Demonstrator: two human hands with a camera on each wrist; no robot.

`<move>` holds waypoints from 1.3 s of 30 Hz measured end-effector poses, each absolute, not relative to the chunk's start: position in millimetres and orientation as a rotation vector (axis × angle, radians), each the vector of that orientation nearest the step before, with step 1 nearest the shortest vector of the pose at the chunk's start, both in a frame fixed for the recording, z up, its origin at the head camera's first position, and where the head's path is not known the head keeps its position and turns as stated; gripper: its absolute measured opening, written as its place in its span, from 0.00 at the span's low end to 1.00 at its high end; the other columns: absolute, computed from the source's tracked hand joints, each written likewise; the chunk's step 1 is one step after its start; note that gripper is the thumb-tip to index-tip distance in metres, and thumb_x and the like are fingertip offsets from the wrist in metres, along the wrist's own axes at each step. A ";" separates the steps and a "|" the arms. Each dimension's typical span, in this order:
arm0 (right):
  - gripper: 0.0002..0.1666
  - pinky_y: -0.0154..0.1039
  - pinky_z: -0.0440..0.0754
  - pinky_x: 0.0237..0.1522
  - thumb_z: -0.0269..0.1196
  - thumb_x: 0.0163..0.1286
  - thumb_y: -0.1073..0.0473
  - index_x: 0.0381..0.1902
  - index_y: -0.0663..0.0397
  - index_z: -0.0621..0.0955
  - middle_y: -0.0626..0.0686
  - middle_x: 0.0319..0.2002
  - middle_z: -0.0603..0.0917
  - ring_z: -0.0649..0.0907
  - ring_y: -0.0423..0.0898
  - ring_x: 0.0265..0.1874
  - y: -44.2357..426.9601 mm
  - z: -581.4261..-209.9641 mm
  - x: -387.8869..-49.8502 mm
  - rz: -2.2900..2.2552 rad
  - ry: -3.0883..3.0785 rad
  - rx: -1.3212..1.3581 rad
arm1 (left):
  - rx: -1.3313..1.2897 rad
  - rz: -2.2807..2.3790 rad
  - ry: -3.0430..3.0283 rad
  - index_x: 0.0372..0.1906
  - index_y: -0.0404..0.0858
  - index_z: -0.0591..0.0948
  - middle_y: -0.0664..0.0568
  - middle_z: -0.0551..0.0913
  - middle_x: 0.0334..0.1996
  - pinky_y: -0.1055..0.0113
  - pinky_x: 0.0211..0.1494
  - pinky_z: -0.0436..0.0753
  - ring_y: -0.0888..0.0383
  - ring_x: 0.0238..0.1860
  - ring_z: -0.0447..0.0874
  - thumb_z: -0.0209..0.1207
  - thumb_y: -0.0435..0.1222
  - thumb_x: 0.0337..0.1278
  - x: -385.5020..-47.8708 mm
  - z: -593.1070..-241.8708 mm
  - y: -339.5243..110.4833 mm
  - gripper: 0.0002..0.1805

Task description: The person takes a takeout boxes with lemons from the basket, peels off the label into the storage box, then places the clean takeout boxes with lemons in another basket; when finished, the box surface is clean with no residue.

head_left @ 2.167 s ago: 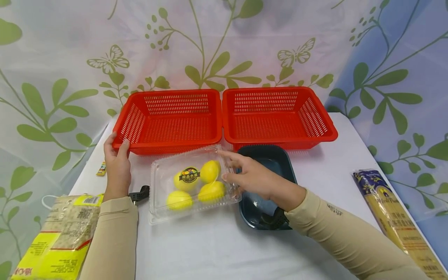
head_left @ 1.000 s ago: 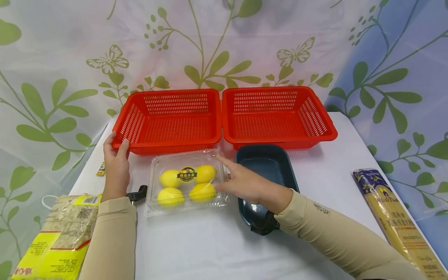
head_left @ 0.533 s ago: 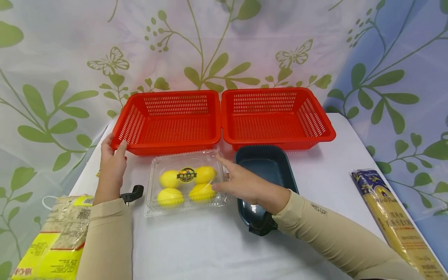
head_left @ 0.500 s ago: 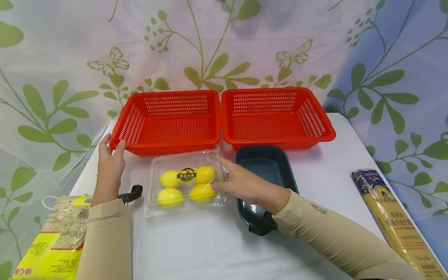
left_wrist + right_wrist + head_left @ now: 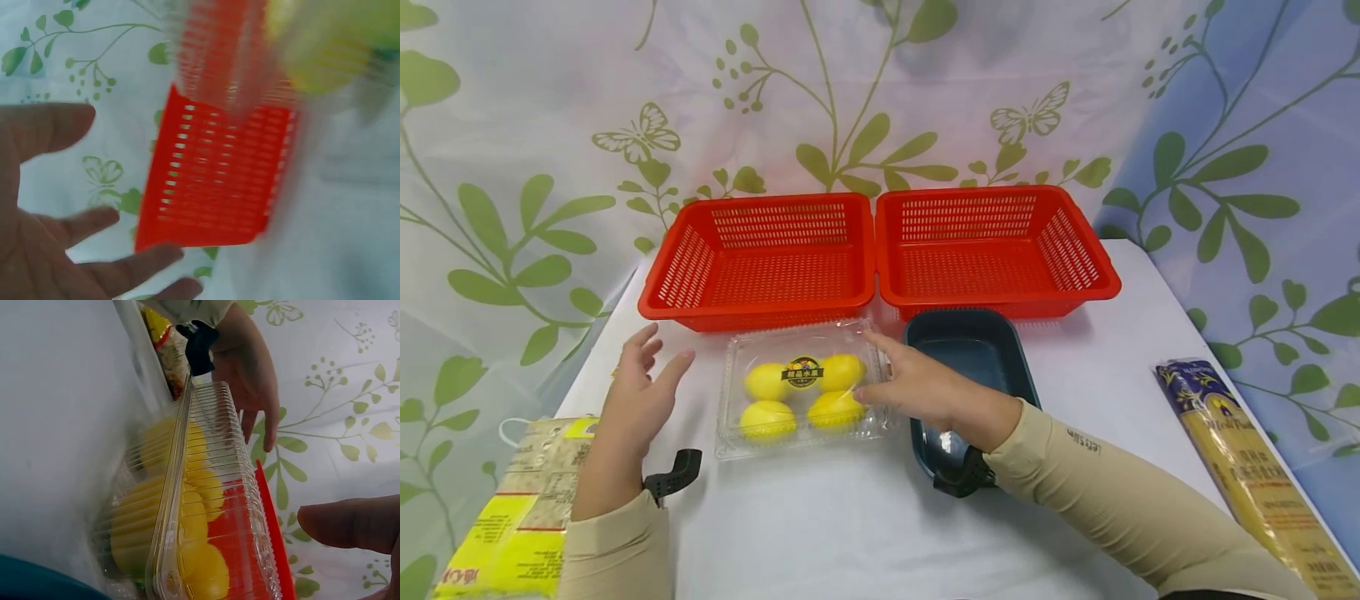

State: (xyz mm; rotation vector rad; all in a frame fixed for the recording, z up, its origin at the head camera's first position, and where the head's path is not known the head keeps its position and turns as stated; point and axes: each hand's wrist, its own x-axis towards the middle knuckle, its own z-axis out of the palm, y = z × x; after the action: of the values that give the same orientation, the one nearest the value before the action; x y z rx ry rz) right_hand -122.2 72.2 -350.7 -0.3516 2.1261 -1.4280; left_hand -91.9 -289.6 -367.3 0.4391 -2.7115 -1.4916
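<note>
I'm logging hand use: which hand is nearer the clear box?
Right: the right hand is at the right end of the clear box; the left hand is apart, off to its left.

1. A pale, pink-tinged backdrop (image 5: 955,75) closes off the rear, printed with green leafy stems (image 5: 835,142).
2. Two outlined butterflies (image 5: 1033,115) face each other across it (delicate, almost lacy).
3. Toward the right side, the backdrop turns bluish; the left is greyer.
4. Below stands a table (image 5: 820,533), its top white.
5. The light falls soft and diffuse.
</note>
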 end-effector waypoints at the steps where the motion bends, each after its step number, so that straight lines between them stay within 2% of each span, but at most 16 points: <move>1: 0.57 0.65 0.69 0.69 0.73 0.68 0.58 0.86 0.44 0.55 0.51 0.83 0.55 0.58 0.58 0.78 72.0 -350.0 -122.5 -1.422 2.130 -0.351 | 0.404 -1.526 -2.719 0.87 0.44 0.44 0.33 0.51 0.82 0.26 0.70 0.61 0.30 0.79 0.48 0.52 0.56 0.78 -89.3 -371.9 -288.2 0.46; 4: 0.56 0.64 0.72 0.68 0.73 0.68 0.57 0.86 0.44 0.56 0.51 0.82 0.56 0.60 0.59 0.77 72.1 -349.6 -124.4 -1.416 2.139 -0.350 | 0.263 -1.659 -2.718 0.87 0.47 0.46 0.36 0.53 0.82 0.27 0.71 0.60 0.33 0.80 0.49 0.52 0.54 0.80 -82.6 -384.2 -283.8 0.43; 9: 0.55 0.62 0.74 0.67 0.73 0.69 0.58 0.86 0.46 0.56 0.52 0.82 0.56 0.64 0.63 0.75 72.6 -347.9 -126.7 -1.434 2.132 -0.332 | -0.024 -1.887 -2.640 0.87 0.55 0.41 0.45 0.41 0.85 0.25 0.73 0.49 0.39 0.82 0.39 0.48 0.49 0.83 -74.8 -397.8 -277.3 0.41; 13: 0.55 0.62 0.72 0.68 0.72 0.69 0.59 0.86 0.46 0.56 0.52 0.82 0.54 0.63 0.64 0.76 72.2 -347.9 -128.2 -1.459 2.106 -0.325 | -0.150 -1.911 -2.617 0.87 0.56 0.39 0.48 0.35 0.85 0.28 0.75 0.46 0.40 0.83 0.34 0.51 0.43 0.82 -74.6 -407.0 -273.5 0.43; 18: 0.55 0.62 0.72 0.68 0.73 0.69 0.58 0.86 0.46 0.56 0.53 0.82 0.54 0.62 0.63 0.76 71.3 -348.2 -130.1 -1.466 2.095 -0.326 | -0.243 -1.884 -2.614 0.87 0.54 0.41 0.52 0.37 0.85 0.36 0.78 0.43 0.41 0.83 0.34 0.60 0.36 0.75 -75.0 -419.8 -272.0 0.50; 25: 0.54 0.63 0.74 0.66 0.72 0.69 0.59 0.86 0.46 0.57 0.53 0.82 0.54 0.62 0.63 0.76 69.1 -347.0 -133.0 -1.467 2.114 -0.361 | -0.429 -1.802 -2.650 0.87 0.55 0.48 0.57 0.41 0.85 0.38 0.79 0.39 0.52 0.83 0.30 0.66 0.35 0.69 -75.2 -428.2 -271.8 0.52; 28: 0.54 0.63 0.73 0.67 0.72 0.69 0.59 0.85 0.48 0.56 0.53 0.82 0.55 0.62 0.62 0.76 68.5 -346.8 -134.4 -1.452 2.130 -0.375 | -0.436 -1.783 -2.673 0.87 0.56 0.47 0.59 0.42 0.85 0.38 0.79 0.38 0.53 0.83 0.31 0.66 0.36 0.69 -75.5 -429.4 -270.6 0.52; 33: 0.55 0.64 0.71 0.68 0.72 0.68 0.57 0.85 0.50 0.57 0.53 0.81 0.58 0.62 0.59 0.75 67.9 -344.3 -138.3 -1.398 2.184 -0.399 | -0.409 -1.799 -2.689 0.86 0.60 0.45 0.60 0.40 0.85 0.34 0.78 0.40 0.49 0.83 0.33 0.66 0.37 0.71 -75.3 -430.5 -268.1 0.52; 39: 0.55 0.67 0.69 0.69 0.73 0.68 0.54 0.85 0.50 0.58 0.52 0.79 0.62 0.63 0.55 0.75 66.8 -338.5 -146.0 -1.402 2.236 -0.476 | -0.381 -1.805 -2.695 0.86 0.62 0.44 0.61 0.39 0.85 0.35 0.79 0.40 0.49 0.83 0.33 0.65 0.38 0.71 -74.4 -432.1 -266.1 0.53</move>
State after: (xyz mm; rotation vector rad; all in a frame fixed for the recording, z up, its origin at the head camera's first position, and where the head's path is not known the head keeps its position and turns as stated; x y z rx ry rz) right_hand -146.0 66.8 -338.5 -0.4762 2.2355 -1.4025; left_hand -74.4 -266.1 -432.1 -0.3812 -2.6951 -1.8048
